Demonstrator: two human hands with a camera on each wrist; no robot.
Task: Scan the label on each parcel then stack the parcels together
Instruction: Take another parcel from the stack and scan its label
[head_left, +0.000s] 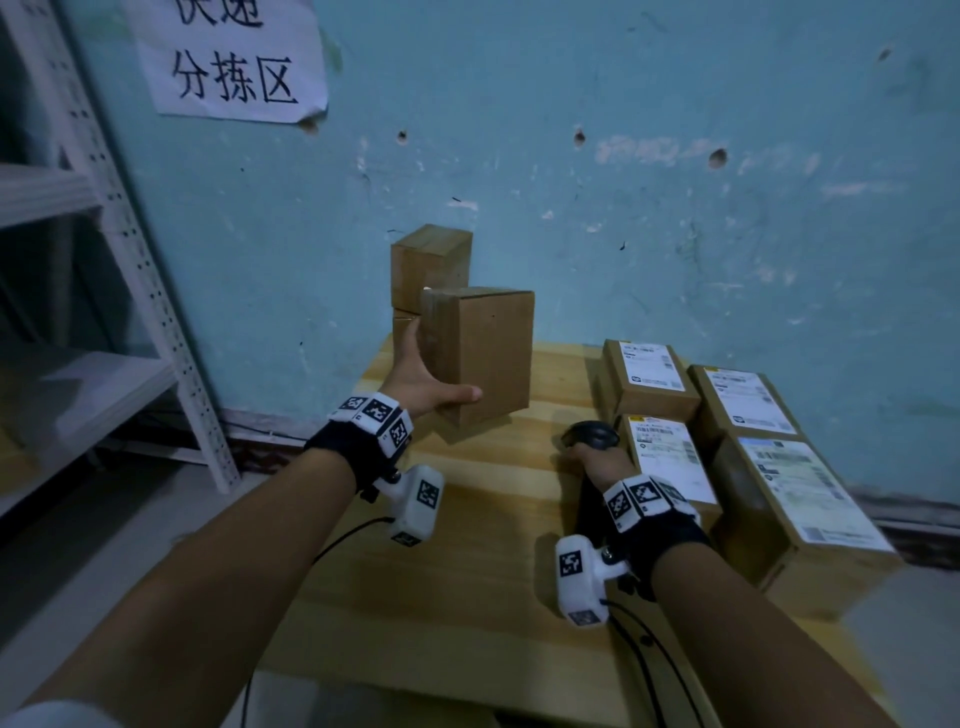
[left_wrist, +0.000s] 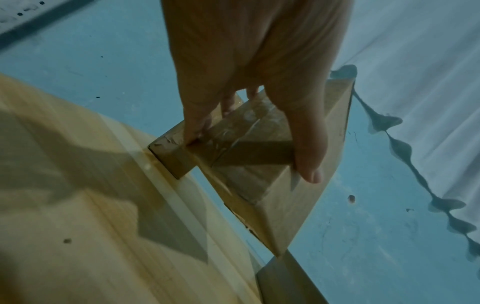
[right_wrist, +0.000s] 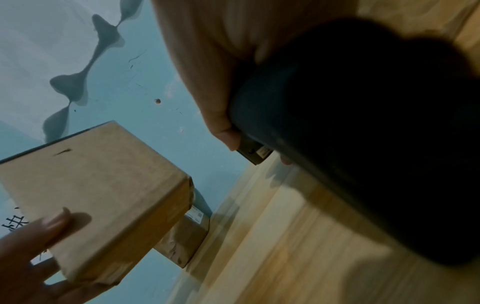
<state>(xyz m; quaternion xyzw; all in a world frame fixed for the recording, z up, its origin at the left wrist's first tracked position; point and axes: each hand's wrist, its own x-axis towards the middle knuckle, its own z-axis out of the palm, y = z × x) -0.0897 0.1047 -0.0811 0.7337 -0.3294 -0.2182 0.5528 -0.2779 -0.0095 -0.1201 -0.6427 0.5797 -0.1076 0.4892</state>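
Observation:
My left hand (head_left: 428, 376) grips a plain brown parcel (head_left: 485, 353) by its taped end, thumb on the near face and fingers behind. In the left wrist view the fingers (left_wrist: 193, 127) curl over the parcel (left_wrist: 262, 170), which hangs above the table. Just behind it a stack of parcels (head_left: 430, 260) stands against the wall. My right hand (head_left: 597, 460) holds a black barcode scanner (head_left: 592, 435) low over the table; the right wrist view shows the scanner (right_wrist: 363, 123) in the fist and the lifted parcel (right_wrist: 98, 185) off to the left. No label shows on the held parcel.
Several labelled parcels (head_left: 748, 400) lie label-up along the right side of the wooden table (head_left: 467, 571). A blue wall stands close behind, with a paper sign (head_left: 228, 57) on it. A white metal rack (head_left: 130, 234) stands at the left. Sensor cables trail off the front edge.

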